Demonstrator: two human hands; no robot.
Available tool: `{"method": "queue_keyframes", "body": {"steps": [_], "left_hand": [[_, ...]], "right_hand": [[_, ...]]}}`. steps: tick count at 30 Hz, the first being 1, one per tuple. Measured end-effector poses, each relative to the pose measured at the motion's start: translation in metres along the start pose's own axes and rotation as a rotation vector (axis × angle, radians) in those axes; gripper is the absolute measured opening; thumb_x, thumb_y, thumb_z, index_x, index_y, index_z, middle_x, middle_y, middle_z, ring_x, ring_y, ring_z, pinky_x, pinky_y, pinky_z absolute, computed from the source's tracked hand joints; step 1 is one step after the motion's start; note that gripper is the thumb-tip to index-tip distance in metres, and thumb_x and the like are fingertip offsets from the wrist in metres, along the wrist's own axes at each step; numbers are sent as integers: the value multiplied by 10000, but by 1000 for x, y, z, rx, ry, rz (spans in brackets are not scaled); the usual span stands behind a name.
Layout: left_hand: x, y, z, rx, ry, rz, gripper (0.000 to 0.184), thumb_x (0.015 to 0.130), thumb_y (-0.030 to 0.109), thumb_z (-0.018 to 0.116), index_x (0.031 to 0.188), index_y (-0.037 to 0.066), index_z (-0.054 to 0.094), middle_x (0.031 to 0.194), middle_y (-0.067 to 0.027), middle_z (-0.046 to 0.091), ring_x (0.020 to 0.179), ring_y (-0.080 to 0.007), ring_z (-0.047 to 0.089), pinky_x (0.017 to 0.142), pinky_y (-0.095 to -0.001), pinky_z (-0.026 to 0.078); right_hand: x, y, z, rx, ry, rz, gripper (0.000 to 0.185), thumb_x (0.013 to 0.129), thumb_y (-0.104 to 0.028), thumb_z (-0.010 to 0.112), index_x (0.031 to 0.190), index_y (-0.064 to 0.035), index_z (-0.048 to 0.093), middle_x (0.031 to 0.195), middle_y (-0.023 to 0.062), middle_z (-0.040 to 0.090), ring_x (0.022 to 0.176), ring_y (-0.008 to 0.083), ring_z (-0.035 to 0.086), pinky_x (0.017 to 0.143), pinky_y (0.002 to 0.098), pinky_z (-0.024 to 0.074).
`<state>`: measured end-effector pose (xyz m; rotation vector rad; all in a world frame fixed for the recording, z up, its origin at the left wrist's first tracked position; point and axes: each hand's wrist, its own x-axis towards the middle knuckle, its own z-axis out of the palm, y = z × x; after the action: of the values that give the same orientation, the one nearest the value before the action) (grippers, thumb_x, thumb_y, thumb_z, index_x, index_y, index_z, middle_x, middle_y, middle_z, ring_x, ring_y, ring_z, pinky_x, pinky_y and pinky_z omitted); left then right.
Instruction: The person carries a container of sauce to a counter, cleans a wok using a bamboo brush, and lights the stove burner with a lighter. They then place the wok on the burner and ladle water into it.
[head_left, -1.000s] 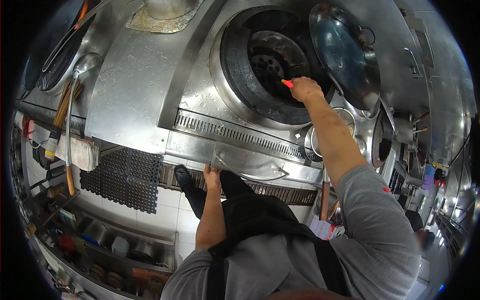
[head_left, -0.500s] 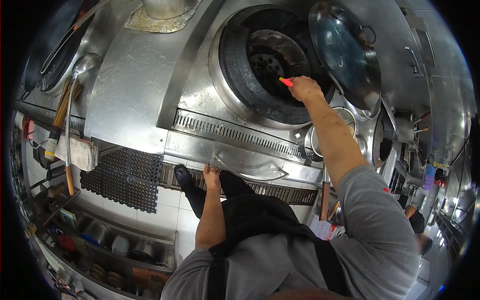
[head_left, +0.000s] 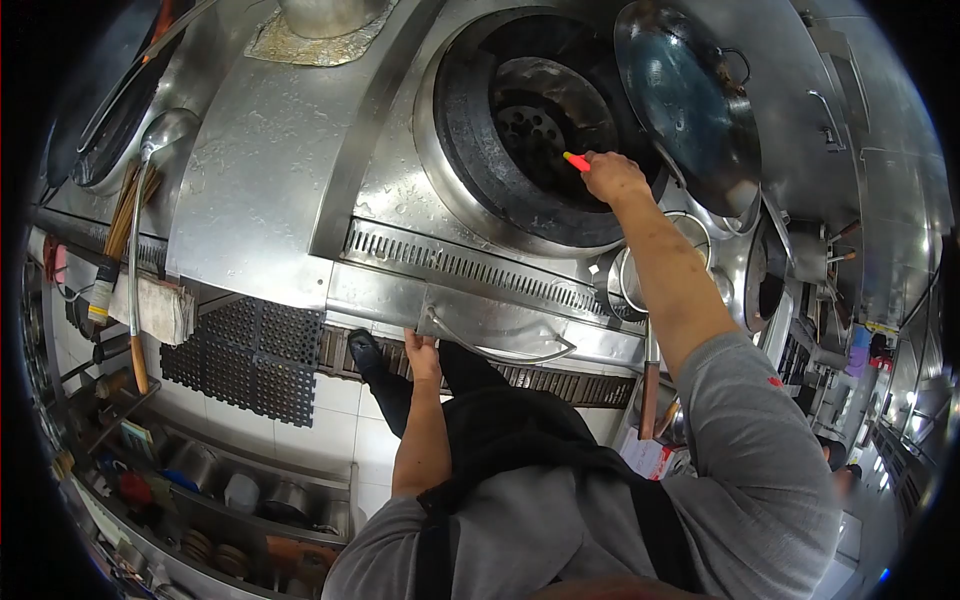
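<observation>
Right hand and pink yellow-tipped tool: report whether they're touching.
Touching. The head view shows the right hand closed around one end of the pink yellow-tipped tool, whose other end sticks out over the wok burner.

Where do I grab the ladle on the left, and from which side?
The ladle is likely best taken by its wooden grip, from the counter's near side: the bowl lies at the far end, while the grip juts out past the cloth.

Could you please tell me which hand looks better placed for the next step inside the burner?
Probably the right hand: it reaches over the burner with the small red, yellow-tipped object in its grip. The left hand is low at the range's front edge, outside the burner.
</observation>
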<state>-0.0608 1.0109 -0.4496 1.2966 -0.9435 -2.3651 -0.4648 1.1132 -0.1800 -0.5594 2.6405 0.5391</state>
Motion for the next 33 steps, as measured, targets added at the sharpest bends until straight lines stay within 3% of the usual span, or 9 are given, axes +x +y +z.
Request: {"method": "queue_keyframes", "body": {"steps": [4,6,12,18,33], "left_hand": [[-3,-2,0,92,14,83,446,917,8,586,1336,96,460,1225,-67,590,1124,-192,564,957,-341,463],[-3,4,-2,-114,-50,-13,434,921,7,570,1330,107,464,1213,-63,586,1078,-184,579,922,-332,475],[1,15,0,-123,61,-179,414,898,-2,551,1292,113,493,1122,-59,608,966,-164,605,788,-303,508],[8,23,2,-93,41,-252,458,881,-34,523,1314,106,473,1089,-65,618,916,-174,630,732,-291,537],[5,20,2,-55,7,-234,465,900,-5,544,1336,128,455,1176,-75,602,984,-182,621,783,-308,526]], "right_hand": [[-2,0,-3,20,-13,-4,340,906,-306,566,1194,-134,620,1134,140,663,1081,319,623,945,446,486],[1,-1,-3,26,-10,8,340,907,-307,562,1194,-133,620,1136,141,662,1083,321,622,948,444,485],[5,-9,-2,14,-28,13,334,917,-309,538,1185,-127,619,1149,143,656,1107,318,610,958,439,481],[8,-11,-4,1,-29,20,334,919,-304,532,1182,-116,616,1169,142,648,1121,317,604,964,434,479],[6,-10,-5,-33,-43,-30,336,921,-289,534,1190,-104,614,1145,145,658,1103,318,616,948,439,485]]}}
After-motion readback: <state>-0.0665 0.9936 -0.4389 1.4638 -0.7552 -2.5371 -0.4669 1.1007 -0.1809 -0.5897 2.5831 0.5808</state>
